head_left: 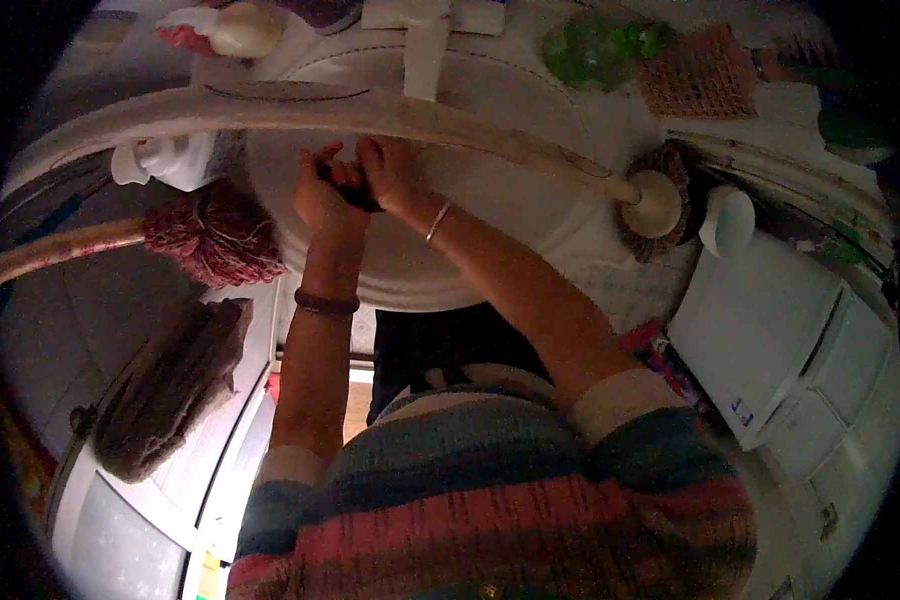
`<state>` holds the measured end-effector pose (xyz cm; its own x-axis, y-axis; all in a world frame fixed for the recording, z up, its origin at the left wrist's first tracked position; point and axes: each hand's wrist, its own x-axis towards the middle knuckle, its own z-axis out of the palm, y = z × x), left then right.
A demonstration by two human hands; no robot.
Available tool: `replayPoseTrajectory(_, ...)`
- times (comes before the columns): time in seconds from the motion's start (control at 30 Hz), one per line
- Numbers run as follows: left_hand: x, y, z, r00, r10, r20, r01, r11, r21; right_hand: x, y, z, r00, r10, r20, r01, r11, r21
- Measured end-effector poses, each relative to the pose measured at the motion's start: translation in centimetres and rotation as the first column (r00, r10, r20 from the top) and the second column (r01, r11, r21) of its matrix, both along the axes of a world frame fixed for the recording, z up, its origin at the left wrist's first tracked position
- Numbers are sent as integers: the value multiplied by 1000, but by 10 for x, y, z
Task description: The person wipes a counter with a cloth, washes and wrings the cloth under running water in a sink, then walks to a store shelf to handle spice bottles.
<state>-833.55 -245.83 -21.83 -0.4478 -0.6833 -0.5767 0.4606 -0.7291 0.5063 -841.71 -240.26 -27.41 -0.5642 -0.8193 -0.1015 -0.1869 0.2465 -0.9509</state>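
Observation:
Both hands are together over the left part of a round pale basin (490,220). My left hand (322,200) is curled, palm side up, around a small dark item (352,188). Against the same item press the bent fingers of my right hand (395,172). The dark item looks soft, but its kind is too dim to make out. A dark band sits on my left wrist and a thin silvery bangle on my right. Above the basin's back edge, a pale tap (427,60) points toward me.
A long pale pole (450,122) crosses over the basin, ending right at a round brush-like head (658,205). Left are a red string mop (215,235) and a hanging brown towel (175,390). A green bottle (590,50) and woven item (695,75) stand back right; a white cabinet (760,330) is right.

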Motion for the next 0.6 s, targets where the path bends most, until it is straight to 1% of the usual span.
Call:
replayPoseTrajectory(0.03, 4, -1, 0, 999, -23, -36, 24, 1000, 14, -3, 3, 2, 999, 14, -31, -15, 1000, -21)
replayPoseTrajectory(0.1, 8, -5, -5, 998, -68, 14, 68, 997, 26, -12, 8, 7, 992, 65, -105, -68, 997, -24)
replayPoseTrajectory(0.17, -2, -6, 21, 989, -112, 94, 115, 993, -25, -28, 16, 35, 978, 150, -147, -146, 988, 42)
replayPoseTrajectory(0.2, -3, -6, 32, 982, -128, 139, 136, 990, -46, -35, 24, 41, 989, 145, -12, -144, 989, 45)
replayPoseTrajectory(0.23, 4, -7, 32, 946, -219, 238, 253, 959, -125, -42, 32, 46, 984, 128, 120, -135, 990, 50)
replayPoseTrajectory(0.27, 11, -7, 29, 893, -294, 340, 371, 909, -189, -49, 42, 46, 919, 56, 391, -79, 996, 42)
replayPoseTrajectory(0.3, 18, -6, 27, 823, -355, 443, 489, 840, -236, -57, 50, 45, 776, -17, 630, -22, 998, 55)
replayPoseTrajectory(0.4, 36, -14, 18, 743, -271, 612, 591, 694, -411, -67, 77, 73, 910, 180, 374, -211, 977, 44)
replayPoseTrajectory(0.47, 42, -30, 31, 566, -121, 815, 724, 545, -422, -75, 93, 82, 978, 190, 83, -205, 943, 261)
replayPoseTrajectory(0.5, 44, -36, 40, 464, -24, 885, 787, 470, -400, -78, 100, 85, 975, 212, -67, -174, 916, 360)
replayPoseTrajectory(0.53, 43, -38, 49, 426, 14, 905, 794, 473, -382, -80, 107, 87, 992, 101, 71, -118, 945, 306)
replayPoseTrajectory(0.57, 42, -39, 58, 386, 52, 921, 801, 476, -362, -82, 115, 87, 977, -4, 215, -53, 964, 260)
replayPoseTrajectory(0.6, 42, -39, 62, 345, 89, 934, 807, 481, -343, -83, 123, 86, 929, -101, 357, 20, 974, 225)
